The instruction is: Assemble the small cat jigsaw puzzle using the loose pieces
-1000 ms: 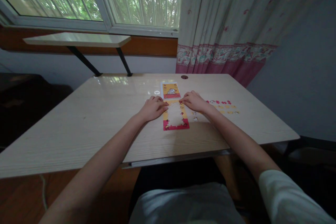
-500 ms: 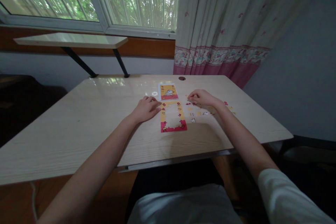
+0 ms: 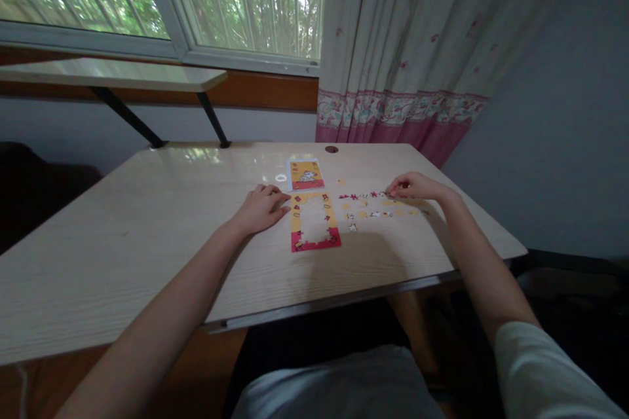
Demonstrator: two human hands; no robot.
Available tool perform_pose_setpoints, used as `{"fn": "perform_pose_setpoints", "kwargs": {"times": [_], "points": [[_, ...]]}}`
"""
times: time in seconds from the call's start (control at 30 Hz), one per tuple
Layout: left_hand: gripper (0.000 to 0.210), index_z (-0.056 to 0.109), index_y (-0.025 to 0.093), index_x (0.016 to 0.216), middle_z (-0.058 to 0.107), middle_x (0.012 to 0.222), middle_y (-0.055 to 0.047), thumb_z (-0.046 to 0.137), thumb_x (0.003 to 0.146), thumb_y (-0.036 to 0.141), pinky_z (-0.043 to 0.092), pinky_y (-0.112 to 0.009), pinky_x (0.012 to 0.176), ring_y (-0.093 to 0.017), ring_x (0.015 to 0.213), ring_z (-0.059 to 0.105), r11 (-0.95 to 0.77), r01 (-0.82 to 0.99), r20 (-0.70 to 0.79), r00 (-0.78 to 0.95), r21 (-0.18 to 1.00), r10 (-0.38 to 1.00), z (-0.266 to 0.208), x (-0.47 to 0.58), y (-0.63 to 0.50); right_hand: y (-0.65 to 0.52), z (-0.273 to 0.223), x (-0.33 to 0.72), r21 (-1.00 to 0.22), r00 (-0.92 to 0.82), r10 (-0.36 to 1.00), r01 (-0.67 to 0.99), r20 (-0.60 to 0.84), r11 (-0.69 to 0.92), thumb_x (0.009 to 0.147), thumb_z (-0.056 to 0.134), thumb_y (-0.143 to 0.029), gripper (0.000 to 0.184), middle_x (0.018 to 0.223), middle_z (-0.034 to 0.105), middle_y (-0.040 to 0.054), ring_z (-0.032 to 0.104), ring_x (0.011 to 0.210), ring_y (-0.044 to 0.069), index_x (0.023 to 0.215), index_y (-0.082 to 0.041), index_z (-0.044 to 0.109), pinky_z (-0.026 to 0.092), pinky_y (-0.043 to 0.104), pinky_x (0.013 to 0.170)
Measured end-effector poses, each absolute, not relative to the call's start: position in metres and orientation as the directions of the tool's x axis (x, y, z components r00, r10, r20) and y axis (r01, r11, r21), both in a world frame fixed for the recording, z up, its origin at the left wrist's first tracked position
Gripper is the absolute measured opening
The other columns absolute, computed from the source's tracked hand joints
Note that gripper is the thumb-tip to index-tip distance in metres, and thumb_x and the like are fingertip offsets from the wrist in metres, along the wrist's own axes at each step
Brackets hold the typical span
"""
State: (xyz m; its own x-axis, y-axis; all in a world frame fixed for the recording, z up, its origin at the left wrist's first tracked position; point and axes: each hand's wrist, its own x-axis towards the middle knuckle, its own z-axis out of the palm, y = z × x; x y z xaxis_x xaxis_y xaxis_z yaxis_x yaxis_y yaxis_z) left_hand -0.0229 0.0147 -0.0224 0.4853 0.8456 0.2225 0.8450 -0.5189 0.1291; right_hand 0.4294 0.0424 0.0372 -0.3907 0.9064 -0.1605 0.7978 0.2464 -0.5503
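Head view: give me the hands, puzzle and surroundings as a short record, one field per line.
Puzzle frame: flat on the desk, yellow far end, red near end, pale middle
Picture card: just beyond the frame
Loose pieces: right of the frame, red, yellow and white, mostly in rows
Left hand: on the desk, fingertips at the frame's left edge
Right hand: fingertips at the far row of pieces; grip on one unclear
Behind desk: window, patterned curtain

Your flat yellow-and-red puzzle frame (image 3: pixel 316 245) lies at twelve o'clock; small loose pieces (image 3: pixel 375 214), seemingly in rows, at one.
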Motion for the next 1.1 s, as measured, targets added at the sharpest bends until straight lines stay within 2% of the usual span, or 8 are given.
{"fn": "perform_pose_setpoints", "kwargs": {"times": [0.17, 0.33, 0.57, 0.73, 0.97, 1.1], "points": [[0.046, 0.066, 0.022, 0.122, 0.061, 0.117, -0.013, 0.044, 0.091, 0.048, 0.041, -0.047, 0.093, -0.03, 0.106, 0.052, -0.516, 0.847, 0.217, 0.483, 0.13, 0.848, -0.022, -0.025, 0.016, 0.031, 0.03, 0.465, -0.568, -0.308, 0.932, 0.809, -0.19, 0.152, 0.066, 0.07, -0.056, 0.047, 0.085, 0.073, 0.0093, 0.06, 0.074, 0.017, 0.089, -0.015, 0.076, 0.047, 0.028, 0.068], [0.046, 0.068, 0.022, 0.12, 0.062, 0.115, -0.013, 0.043, 0.091, 0.048, 0.042, -0.047, 0.093, -0.03, 0.105, 0.052, -0.532, 0.836, 0.238, 0.493, 0.137, 0.837, -0.022, -0.026, 0.017, 0.022, 0.019, 0.459, -0.53, -0.242, 0.955, 0.84, -0.174, 0.116, 0.068, 0.068, -0.054, 0.044, 0.074, 0.067, 0.0058, 0.054, 0.063, 0.014, 0.088, -0.015, 0.075, 0.042, 0.026, 0.059], [0.046, 0.069, 0.022, 0.117, 0.062, 0.113, -0.013, 0.044, 0.091, 0.05, 0.042, -0.048, 0.093, -0.031, 0.104, 0.053, -0.54, 0.821, 0.263, 0.488, 0.185, 0.832, -0.023, -0.026, 0.016, 0.023, 0.015, 0.426, -0.483, -0.315, 0.94, 0.848, -0.128, 0.218, 0.069, 0.07, -0.046, 0.037, 0.071, 0.064, 0.0036, 0.05, 0.062, 0.013, 0.087, -0.014, 0.075, 0.039, 0.025, 0.058], [0.045, 0.068, 0.023, 0.118, 0.062, 0.114, -0.012, 0.043, 0.092, 0.05, 0.041, -0.046, 0.093, -0.029, 0.104, 0.053, -0.542, 0.825, 0.262, 0.495, 0.158, 0.829, -0.026, -0.027, 0.018, 0.027, 0.015, 0.421, -0.429, -0.345, 0.93, 0.865, -0.13, 0.261, 0.069, 0.069, -0.04, 0.03, 0.067, 0.061, 0.0018, 0.049, 0.06, 0.013, 0.085, -0.015, 0.075, 0.037, 0.025, 0.057], [0.047, 0.068, 0.02, 0.119, 0.061, 0.114, -0.014, 0.042, 0.092, 0.049, 0.041, -0.047, 0.093, -0.03, 0.104, 0.054, -0.54, 0.828, 0.247, 0.497, 0.153, 0.832, -0.025, -0.026, 0.018, 0.028, 0.015, 0.42, -0.485, -0.355, 0.92, 0.842, -0.165, 0.237, 0.067, 0.068, -0.042, 0.037, 0.07, 0.061, 0.0017, 0.049, 0.061, 0.012, 0.09, -0.013, 0.073, 0.036, 0.025, 0.058], [0.046, 0.068, 0.021, 0.118, 0.062, 0.114, -0.014, 0.044, 0.092, 0.049, 0.041, -0.048, 0.093, -0.03, 0.103, 0.053, -0.543, 0.821, 0.267, 0.491, 0.176, 0.829, -0.026, -0.027, 0.018, 0.033, 0.016, 0.421, -0.515, -0.368, 0.9, 0.832, -0.235, 0.206, 0.064, 0.069, -0.043, 0.038, 0.065, 0.057, -0.0003, 0.046, 0.057, 0.011, 0.089, -0.014, 0.07, 0.035, 0.024, 0.055]]}}
